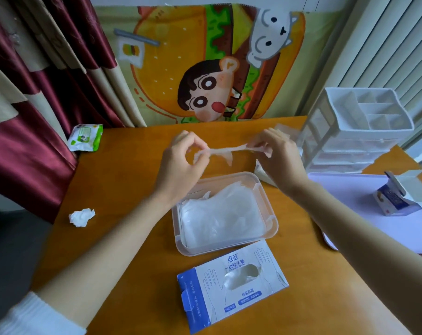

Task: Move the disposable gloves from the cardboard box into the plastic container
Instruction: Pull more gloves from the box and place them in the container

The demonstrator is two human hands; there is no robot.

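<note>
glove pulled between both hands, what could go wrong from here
1. The thin glove is stretched tight between the left hand and right hand, so it could tear.
2. It hangs past the far rim of the container, over the table; if dropped now it may miss.
3. The pile inside looks high, so another may slide off.

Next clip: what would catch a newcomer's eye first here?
The left hand and right hand pinch a clear glove stretched between them, just past the plastic container, already stacked with gloves. A bright cartoon burger cloth hangs behind the table; the cardboard box lies nearest the camera.
</note>
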